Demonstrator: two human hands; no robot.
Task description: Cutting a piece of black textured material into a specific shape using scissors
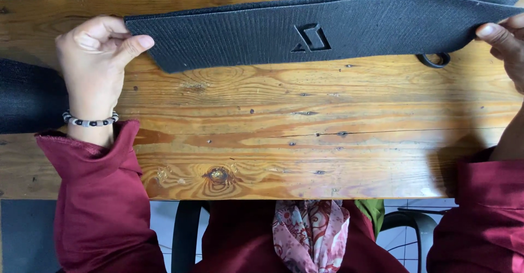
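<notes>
Under both hands lies a wooden bench (305, 142), broad planks varnished orange-brown, with dark knots and a long crack running across below the grips. Stretched between the two grips is a long black textured strip (305, 30), a mat-like piece with a fine woven pattern and an angular raised emblem near its middle. It spans nearly the full width of the bench, its near edge lifted a little and curving down toward the left grip's side, while its far edge runs back toward more dark material along the bench's far side.

The left hand (95, 60) is closed in a pinch, thumb pressed against the curled forefinger, clamping the strip's left end. Below that grip, on the wrist, sits a beaded bracelet (90, 121) of black and pale beads, and below that a dark red sleeve (98, 196).

The right hand (505, 43) is partly cut off by the frame edge; its thumb lies on top of the strip's right end and the fingers seem to be under it, so it grips that end too. Just inward of the right grip, a small black ring (435, 61) peeks out from beneath the strip's near edge, resting on the wood.
</notes>
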